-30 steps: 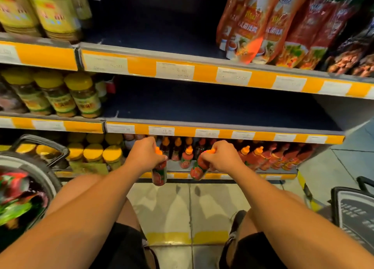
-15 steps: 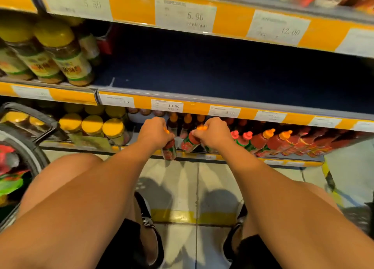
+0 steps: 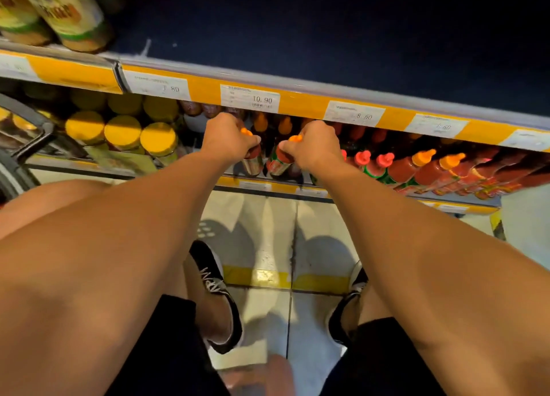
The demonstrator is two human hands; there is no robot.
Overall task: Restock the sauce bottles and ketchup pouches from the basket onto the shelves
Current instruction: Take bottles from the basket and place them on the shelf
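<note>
A crouching person's left hand [image 3: 229, 139] and right hand [image 3: 315, 147] each grip a red, orange-capped sauce bottle [image 3: 253, 160] by its neck, lowering both upright at the bottom shelf [image 3: 256, 184] front, likely to extend the row already there.

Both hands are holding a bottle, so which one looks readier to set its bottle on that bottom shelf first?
Probably the left hand: its orange-capped red sauce bottle hangs nearly upright above the bottom shelf, while the right hand holds its bottle tilted.
</note>
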